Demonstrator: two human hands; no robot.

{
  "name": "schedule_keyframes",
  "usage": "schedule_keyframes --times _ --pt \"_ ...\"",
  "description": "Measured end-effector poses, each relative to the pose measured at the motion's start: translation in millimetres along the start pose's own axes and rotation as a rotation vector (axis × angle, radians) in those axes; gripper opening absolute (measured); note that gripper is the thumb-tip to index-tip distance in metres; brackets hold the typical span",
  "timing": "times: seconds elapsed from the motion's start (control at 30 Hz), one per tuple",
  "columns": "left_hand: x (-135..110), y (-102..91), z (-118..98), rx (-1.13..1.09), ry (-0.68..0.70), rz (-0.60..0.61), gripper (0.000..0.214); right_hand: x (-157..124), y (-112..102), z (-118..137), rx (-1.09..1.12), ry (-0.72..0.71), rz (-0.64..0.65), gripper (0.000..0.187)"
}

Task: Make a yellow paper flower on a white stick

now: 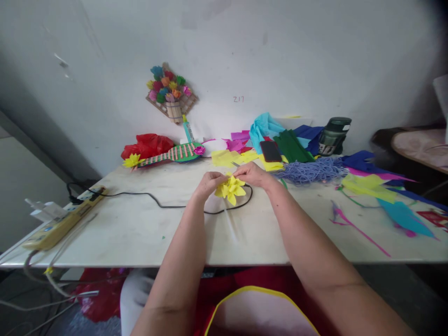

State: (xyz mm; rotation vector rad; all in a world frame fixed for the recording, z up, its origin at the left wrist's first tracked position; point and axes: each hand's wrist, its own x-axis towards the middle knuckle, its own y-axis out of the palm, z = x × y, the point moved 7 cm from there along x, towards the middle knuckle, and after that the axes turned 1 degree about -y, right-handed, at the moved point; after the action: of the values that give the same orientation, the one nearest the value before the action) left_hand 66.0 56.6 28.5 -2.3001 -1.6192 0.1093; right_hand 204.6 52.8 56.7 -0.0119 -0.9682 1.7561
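A yellow paper flower [231, 188] with pointed petals is held above the table, in front of me. My left hand [211, 182] is closed, pinching the flower at its left edge. From the other side, the fingers of my right hand [255, 174] are closed at its upper right petals. A thin grey pointed tip [235, 164] shows just beyond my right fingertips; whether I hold it or it lies behind is unclear. Below the flower, a translucent whitish stick [230, 226] points toward me. A black cable [154, 198] loops around under the flower.
A yellow power strip [66, 219] lies at the left edge. Behind sit a green paper guitar-like craft [175, 154], a glue tube [188, 130], a phone [270, 151], crepe paper [292, 145], bluish cord [311, 171] and a dark bottle [334, 136]. Paper scraps [402, 217] lie at right.
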Motion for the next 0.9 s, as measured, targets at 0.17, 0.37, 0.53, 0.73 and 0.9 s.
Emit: schedule_keyframes --times 0.17,0.37,0.53,0.73,0.9 --pt "-2 2.5 -2 -0.069 0.001 0.028 0.029 1 -1 4 0.028 -0.034 -0.008 0.022" --pt "-1 2.3 -2 -0.002 0.031 0.027 0.033 1 -3 4 0.043 -0.029 -0.033 0.02" --pt "0 1.9 -2 0.099 0.046 0.015 0.036 1 -1 -2 0.002 0.039 -0.038 0.021" --pt "1 2.1 -3 0.141 0.056 -0.026 0.034 1 0 -6 -0.052 0.079 -0.015 0.026" --pt "3 0.4 -4 0.212 0.097 -0.078 0.028 0 1 -3 -0.048 0.068 0.05 0.027"
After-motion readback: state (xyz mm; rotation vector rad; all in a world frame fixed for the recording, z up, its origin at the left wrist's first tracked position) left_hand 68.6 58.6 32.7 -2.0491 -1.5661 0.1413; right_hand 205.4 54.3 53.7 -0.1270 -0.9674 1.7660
